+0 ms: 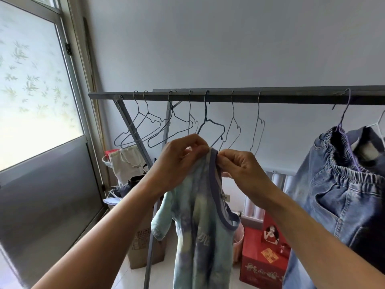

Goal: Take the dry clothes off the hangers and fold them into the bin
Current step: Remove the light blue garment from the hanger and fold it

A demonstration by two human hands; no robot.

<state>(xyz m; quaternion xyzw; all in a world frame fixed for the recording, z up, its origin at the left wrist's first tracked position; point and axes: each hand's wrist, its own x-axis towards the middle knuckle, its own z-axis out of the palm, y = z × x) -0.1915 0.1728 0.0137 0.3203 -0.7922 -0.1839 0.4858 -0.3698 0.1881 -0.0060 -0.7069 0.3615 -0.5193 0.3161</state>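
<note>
While its hem runs off the bottom edge, head view | soft tie-dyed pale blue-green T-shirt (200,236) with a ribbed blue neckband hangs mid-frame | left hand (179,161) and right hand (241,170), fingers curled, pinch the collar's top | thin bare wire hangers (210,126) on grey metal rail (229,97) behind | elastic-waisted blue denim jeans (337,201) cut off at right | pink tub (238,240) mostly hidden behind the shirt

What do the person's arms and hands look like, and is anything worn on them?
The left hand and right hand are bare: no gloves, rings or watch show. Both forearms are bare too, with no sleeve in view.
</note>
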